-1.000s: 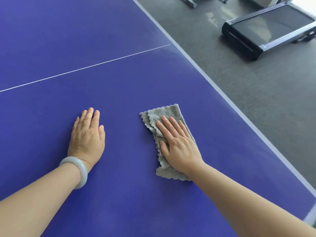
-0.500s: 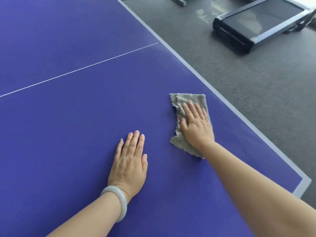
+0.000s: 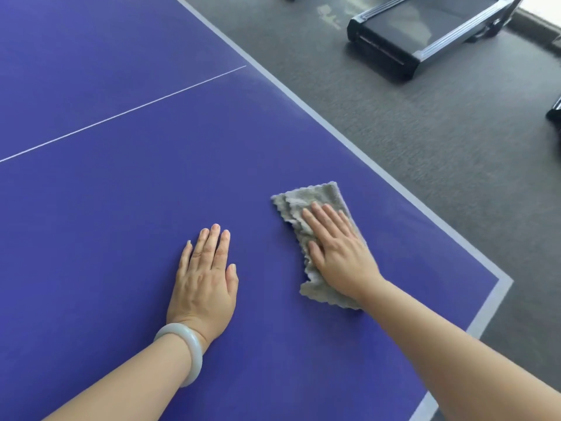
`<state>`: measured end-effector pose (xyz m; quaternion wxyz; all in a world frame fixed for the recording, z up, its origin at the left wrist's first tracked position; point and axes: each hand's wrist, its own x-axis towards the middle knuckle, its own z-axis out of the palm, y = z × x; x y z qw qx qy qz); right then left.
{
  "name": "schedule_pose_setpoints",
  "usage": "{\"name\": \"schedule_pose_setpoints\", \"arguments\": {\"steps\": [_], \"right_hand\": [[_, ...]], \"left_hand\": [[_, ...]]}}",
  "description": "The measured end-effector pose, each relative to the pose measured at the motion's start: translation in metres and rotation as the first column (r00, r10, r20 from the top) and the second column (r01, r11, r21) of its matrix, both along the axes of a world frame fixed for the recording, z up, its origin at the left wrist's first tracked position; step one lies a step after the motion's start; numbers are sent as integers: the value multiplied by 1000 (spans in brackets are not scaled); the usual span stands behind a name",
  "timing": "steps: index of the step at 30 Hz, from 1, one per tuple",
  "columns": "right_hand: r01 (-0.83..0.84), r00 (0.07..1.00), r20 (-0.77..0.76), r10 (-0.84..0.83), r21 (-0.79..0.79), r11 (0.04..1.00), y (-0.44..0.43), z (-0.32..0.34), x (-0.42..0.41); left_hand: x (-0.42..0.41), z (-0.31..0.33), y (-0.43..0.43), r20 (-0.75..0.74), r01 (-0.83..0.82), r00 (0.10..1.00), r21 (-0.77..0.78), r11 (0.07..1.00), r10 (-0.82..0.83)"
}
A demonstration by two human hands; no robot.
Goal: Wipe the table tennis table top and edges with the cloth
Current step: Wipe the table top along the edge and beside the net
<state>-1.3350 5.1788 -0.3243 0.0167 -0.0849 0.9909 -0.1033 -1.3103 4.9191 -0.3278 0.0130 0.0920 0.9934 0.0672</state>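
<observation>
The blue table tennis table top (image 3: 106,208) fills most of the view, with a thin white centre line and a pale border along its right side and near corner. A folded grey cloth (image 3: 315,202) lies flat on it, not far from the near right corner. My right hand (image 3: 337,253) presses down on the cloth with straight fingers, covering its middle. My left hand (image 3: 206,281) rests flat on the bare table, a hand's width to the left of the cloth, with a pale bangle on the wrist.
Grey carpeted floor (image 3: 425,141) runs beyond the table's right edge. A black treadmill (image 3: 425,28) stands on it at the upper right. The table's corner (image 3: 504,282) lies just right of my right forearm.
Over the last second my right hand slid the cloth rightward toward the table's border. My left hand has shifted right along the surface with it.
</observation>
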Motion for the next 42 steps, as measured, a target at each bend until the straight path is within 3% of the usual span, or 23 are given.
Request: {"name": "schedule_pose_setpoints", "arguments": {"steps": [3,7,9,12,14,16,19,22,23,25,28,31,33,36,38,42], "right_hand": [[444,894,49,-445,33,895,84,4,-12],[698,708,78,-702,68,712,58,1,-18],[639,766,56,-640,42,768,12,-4,-2],[167,985,41,-168,28,986,-22,-5,46],[-35,999,30,35,18,999,21,2,56],[118,992,29,-119,38,992,79,4,54],[545,835,65,-547,41,837,128,2,45],[737,670,52,-741,81,672,90,-4,38],[752,653,53,-756,73,655,66,-4,39],[674,736,45,-675,43,738,7,-6,55],[353,935,40,-353,20,936,-69,-7,98],[49,998,48,-48,-36,998,-56,-1,121],[-31,998,46,33,-46,998,-10,2,121],[159,986,50,-158,-22,987,79,3,108],[352,935,51,-352,9,936,124,2,95],[701,707,76,-703,54,711,149,1,78]], "left_hand": [[0,-1,0,2,-2,1000,-10,1000,2],[0,-1,0,-4,-11,1000,0,1000,11],[1,-2,0,-6,-4,1000,8,1000,4],[1,-2,-2,-10,6,1000,30,1000,-6],[1,-2,-2,-14,13,1000,37,999,-12],[0,-2,-2,-16,13,1000,40,999,-13],[0,-2,-2,-23,15,1000,48,999,-14],[1,-1,0,-32,15,999,41,999,-14],[2,0,1,-34,16,999,36,999,-14],[3,1,2,-35,23,999,39,999,-22],[5,3,4,-46,38,998,67,997,-35],[11,6,7,-26,26,999,127,992,-23],[28,8,11,-45,89,996,149,985,-83],[58,4,16,-52,271,962,67,960,-268],[61,4,15,-45,270,962,47,962,-268],[58,1,16,-43,246,969,23,969,-245]]}}
